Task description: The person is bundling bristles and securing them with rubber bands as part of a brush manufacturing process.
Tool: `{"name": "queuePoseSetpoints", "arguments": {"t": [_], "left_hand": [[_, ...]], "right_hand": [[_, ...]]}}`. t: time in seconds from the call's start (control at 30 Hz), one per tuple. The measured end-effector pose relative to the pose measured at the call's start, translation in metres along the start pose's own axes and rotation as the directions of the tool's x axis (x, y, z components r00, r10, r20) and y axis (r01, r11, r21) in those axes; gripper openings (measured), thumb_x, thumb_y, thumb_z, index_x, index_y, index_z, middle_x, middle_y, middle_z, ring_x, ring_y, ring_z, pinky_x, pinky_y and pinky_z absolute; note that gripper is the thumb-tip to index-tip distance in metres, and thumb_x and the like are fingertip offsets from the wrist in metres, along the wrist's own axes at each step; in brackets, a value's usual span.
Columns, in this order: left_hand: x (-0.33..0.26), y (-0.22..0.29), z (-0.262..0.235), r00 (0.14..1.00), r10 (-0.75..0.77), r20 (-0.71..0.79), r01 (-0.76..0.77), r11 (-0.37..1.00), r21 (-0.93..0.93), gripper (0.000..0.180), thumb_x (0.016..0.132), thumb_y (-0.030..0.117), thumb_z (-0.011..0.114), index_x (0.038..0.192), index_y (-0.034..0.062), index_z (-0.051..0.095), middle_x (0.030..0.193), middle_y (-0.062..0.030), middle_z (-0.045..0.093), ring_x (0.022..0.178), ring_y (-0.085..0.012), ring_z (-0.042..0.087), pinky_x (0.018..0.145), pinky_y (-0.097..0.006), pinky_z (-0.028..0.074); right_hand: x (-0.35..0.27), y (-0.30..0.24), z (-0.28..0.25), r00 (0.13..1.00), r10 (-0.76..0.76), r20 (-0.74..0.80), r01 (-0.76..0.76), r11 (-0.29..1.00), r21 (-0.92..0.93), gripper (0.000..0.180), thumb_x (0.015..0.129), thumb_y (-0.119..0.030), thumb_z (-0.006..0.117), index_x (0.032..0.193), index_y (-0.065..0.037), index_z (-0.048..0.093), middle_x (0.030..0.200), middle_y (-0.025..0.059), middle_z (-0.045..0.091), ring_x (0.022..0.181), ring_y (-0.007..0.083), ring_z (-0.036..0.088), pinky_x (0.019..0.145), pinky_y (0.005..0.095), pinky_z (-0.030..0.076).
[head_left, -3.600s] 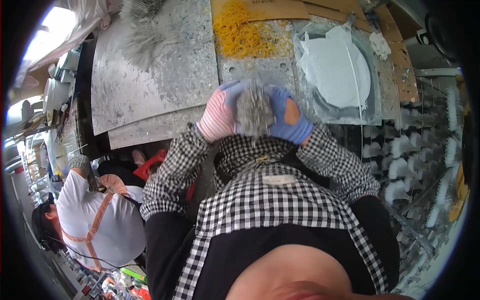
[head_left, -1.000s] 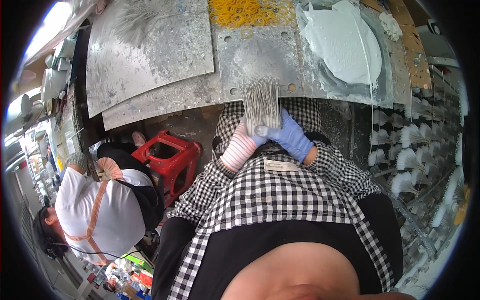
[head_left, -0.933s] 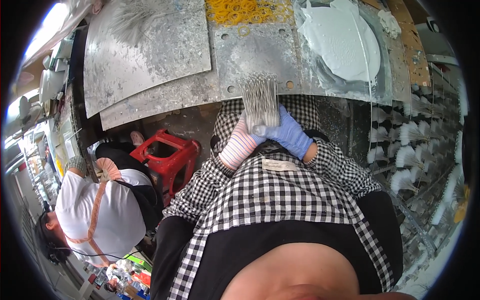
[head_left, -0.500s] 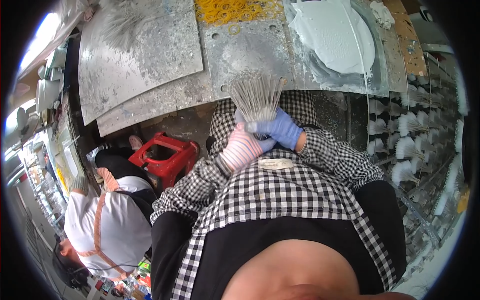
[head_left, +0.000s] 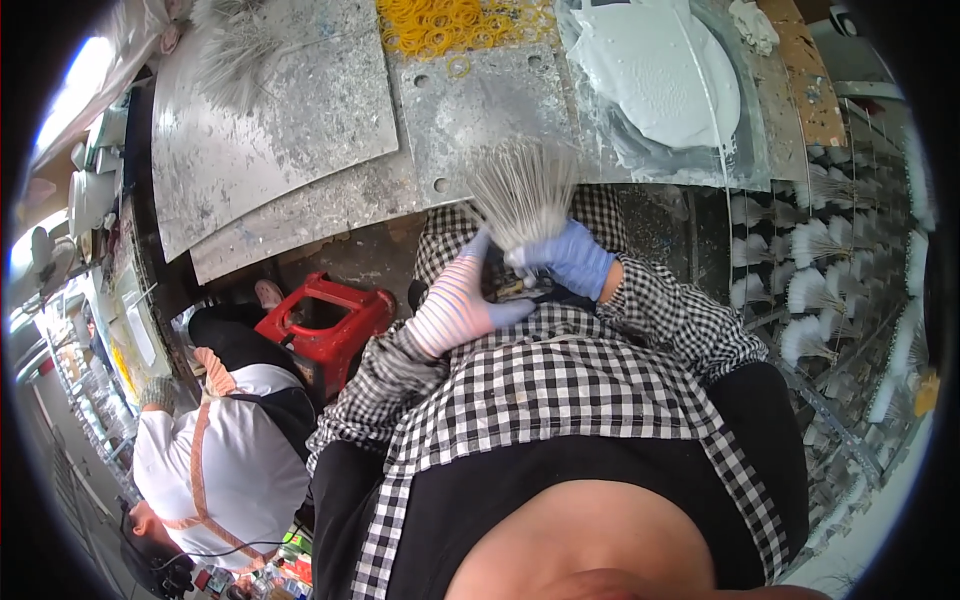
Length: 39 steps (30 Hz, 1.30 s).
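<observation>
A bundle of thin grey strands (head_left: 520, 190) fans out over my lap, its far ends close to the table's front edge. My right hand (head_left: 572, 255), in a blue glove, grips the bundle's near end. My left hand (head_left: 455, 308), in a white striped glove with blue fingertips, is beside it with thumb and fingers spread apart and nothing in them. Motion smears the strands a little, and the right fingers partly cover their gathered end.
Yellow rubber bands (head_left: 450, 28) are heaped on the worktable (head_left: 490, 100). White paste (head_left: 660, 80) covers a plate at right; loose grey strands (head_left: 235, 60) lie at left. A rack of white bunches (head_left: 815, 280) stands right. A red stool (head_left: 325, 325) and another person (head_left: 235, 460) are left.
My left hand has come off the bundle, moved slightly left and opened. The bundle stays in my right hand, its strands spread wider than before.
</observation>
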State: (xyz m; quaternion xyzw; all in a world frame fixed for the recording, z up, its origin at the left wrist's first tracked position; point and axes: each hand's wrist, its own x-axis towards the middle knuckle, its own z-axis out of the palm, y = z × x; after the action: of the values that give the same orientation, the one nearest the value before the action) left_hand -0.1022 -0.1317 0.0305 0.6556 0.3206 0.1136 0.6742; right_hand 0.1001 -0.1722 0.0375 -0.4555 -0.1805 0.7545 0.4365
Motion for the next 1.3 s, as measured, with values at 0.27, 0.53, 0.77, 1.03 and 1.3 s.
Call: {"name": "queuePoseSetpoints", "arguments": {"t": [0.27,0.53,0.77,1.03,1.3], "left_hand": [[0.059,0.049,-0.009,0.957,0.29,0.016,-0.147,0.53,-0.835,0.099,0.068,0.019,0.091,0.148,0.0039,0.036,0.139,-0.0223,0.056,0.126,-0.0305,0.058,0.105,-0.043,0.049],[0.057,0.123,-0.041,0.781,0.611,-0.127,-0.598,0.791,0.125,0.064,0.075,-0.015,0.068,0.134,-0.0029,0.046,0.083,-0.0055,0.064,0.08,-0.0131,0.068,0.075,-0.031,0.058],[0.133,0.081,-0.06,0.526,0.732,-0.433,-0.506,0.678,0.532,0.071,0.074,0.003,0.08,0.137,-0.0022,0.047,0.128,-0.0172,0.059,0.114,-0.0255,0.062,0.102,-0.036,0.049],[0.114,0.072,-0.053,0.835,0.213,-0.507,-0.438,0.815,-0.378,0.029,0.076,-0.004,0.076,0.103,0.0029,0.065,0.089,-0.0055,0.068,0.078,-0.0095,0.064,0.068,-0.025,0.053],[0.088,0.089,-0.051,0.865,0.282,-0.414,-0.44,0.823,-0.36,0.075,0.068,0.02,0.089,0.13,0.0039,0.05,0.117,-0.0106,0.061,0.114,-0.0227,0.058,0.1,-0.039,0.047]], "right_hand": [[0.006,0.008,0.002,0.852,0.173,0.494,-0.047,0.965,-0.257,0.059,0.073,-0.013,0.087,0.125,-0.004,0.059,0.11,0.0077,0.066,0.097,0.0192,0.065,0.084,0.0335,0.057],[0.026,-0.083,0.005,0.743,-0.396,0.54,0.67,0.422,-0.612,0.09,0.069,-0.028,0.09,0.142,-0.004,0.044,0.134,0.0132,0.058,0.128,0.0275,0.055,0.109,0.0415,0.047],[0.111,-0.055,-0.01,0.64,-0.721,0.265,0.479,0.105,-0.871,0.092,0.071,-0.047,0.081,0.144,-0.006,0.045,0.142,0.0171,0.05,0.139,0.0323,0.042,0.118,0.0467,0.032],[0.122,-0.043,-0.007,0.441,-0.799,0.409,0.606,-0.071,-0.793,0.118,0.068,-0.039,0.09,0.158,-0.014,0.019,0.147,0.0178,0.045,0.137,0.0337,0.044,0.12,0.0479,0.031],[0.075,-0.044,0.008,0.556,-0.614,0.56,0.62,-0.143,-0.772,0.109,0.075,-0.026,0.089,0.157,-0.009,0.019,0.147,0.0151,0.044,0.138,0.0253,0.044,0.118,0.0422,0.037]]}}
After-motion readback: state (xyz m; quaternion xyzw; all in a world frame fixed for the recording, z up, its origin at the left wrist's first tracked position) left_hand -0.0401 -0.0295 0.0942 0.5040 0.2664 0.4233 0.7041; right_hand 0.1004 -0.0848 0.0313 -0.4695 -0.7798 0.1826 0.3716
